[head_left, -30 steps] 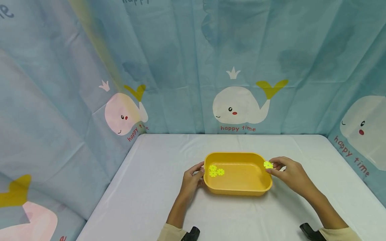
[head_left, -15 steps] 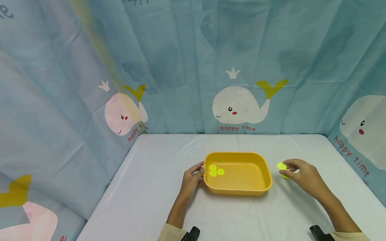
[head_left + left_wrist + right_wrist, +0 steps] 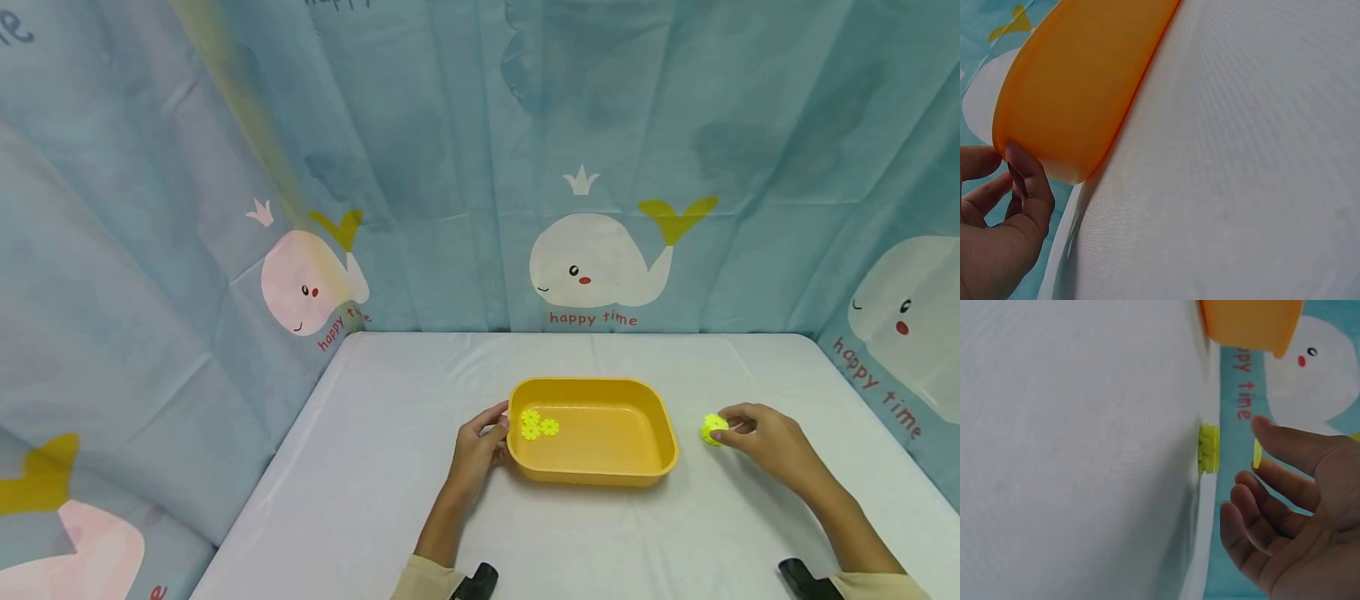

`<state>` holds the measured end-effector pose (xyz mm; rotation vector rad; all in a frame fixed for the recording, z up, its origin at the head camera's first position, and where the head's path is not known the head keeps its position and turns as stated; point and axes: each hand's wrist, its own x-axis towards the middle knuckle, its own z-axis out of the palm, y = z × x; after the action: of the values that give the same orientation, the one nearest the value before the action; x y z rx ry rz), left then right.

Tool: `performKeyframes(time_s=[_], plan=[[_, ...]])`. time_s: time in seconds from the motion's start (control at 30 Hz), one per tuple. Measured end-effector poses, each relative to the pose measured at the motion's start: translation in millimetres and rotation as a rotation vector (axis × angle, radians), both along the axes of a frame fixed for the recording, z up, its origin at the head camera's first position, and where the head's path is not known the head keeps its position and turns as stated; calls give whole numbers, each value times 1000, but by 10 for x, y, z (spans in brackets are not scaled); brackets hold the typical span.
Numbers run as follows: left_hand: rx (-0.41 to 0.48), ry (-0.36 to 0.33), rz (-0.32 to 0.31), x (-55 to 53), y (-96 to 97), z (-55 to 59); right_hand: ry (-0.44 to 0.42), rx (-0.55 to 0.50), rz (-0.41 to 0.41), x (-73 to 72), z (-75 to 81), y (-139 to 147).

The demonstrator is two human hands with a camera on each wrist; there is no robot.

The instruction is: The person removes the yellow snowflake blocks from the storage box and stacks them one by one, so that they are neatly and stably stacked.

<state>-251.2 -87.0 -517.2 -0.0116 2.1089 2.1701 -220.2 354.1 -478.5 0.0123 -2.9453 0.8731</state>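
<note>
My left hand [image 3: 472, 454] grips the left end of a yellow plastic tray [image 3: 611, 437], thumb and fingertips pinching its rim in the left wrist view. Inside the tray, at its left, lie three flower-shaped yellow-green pieces [image 3: 530, 432]. Off the tray's right side, my right hand [image 3: 776, 446] pinches one thin flower piece [image 3: 1257, 454] edge-on between thumb and index finger. Below that piece, a short stack of similar flower pieces [image 3: 1209, 449] stands on the table, apart from the held one in the right wrist view. In the head view the held piece overlaps the stack.
A white cloth [image 3: 390, 433] covers the table. Behind and at the sides hangs a blue curtain [image 3: 450, 167] printed with whales. Black wrist straps [image 3: 477, 582] sit by both sleeves.
My right hand has carried the flower piece from the tray's right rim rightward and down to above the stack. The left hand and the tray stay where they were.
</note>
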Motion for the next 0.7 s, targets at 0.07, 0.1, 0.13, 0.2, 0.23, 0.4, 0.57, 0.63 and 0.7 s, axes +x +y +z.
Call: performKeyframes(time_s=[0.07,0.1,0.13,0.2,0.23,0.4,0.57,0.63,0.7], plan=[[2,0,-1,-1,-1,3,-24,-7,-1,-10,-10,24],[4,2,-2,0,-2,5,-37,-10,-2,-16,-15,36],[4,2,-2,0,-3,6,-49,-12,-3,-20,-18,47],[8,3,-4,0,-5,9,-64,-10,-2,-27,-24,64],[9,4,-7,1,-6,9,-66,-8,0,-27,-30,69],[13,2,-11,0,-8,6,-76,-3,6,-39,-49,86],[13,1,-11,1,-7,6,-97,-4,-1,-64,-60,97],[10,1,-9,2,-6,7,-100,0,-3,-69,-72,95],[7,0,-7,2,-4,7,-100,3,-1,-75,-81,94]])
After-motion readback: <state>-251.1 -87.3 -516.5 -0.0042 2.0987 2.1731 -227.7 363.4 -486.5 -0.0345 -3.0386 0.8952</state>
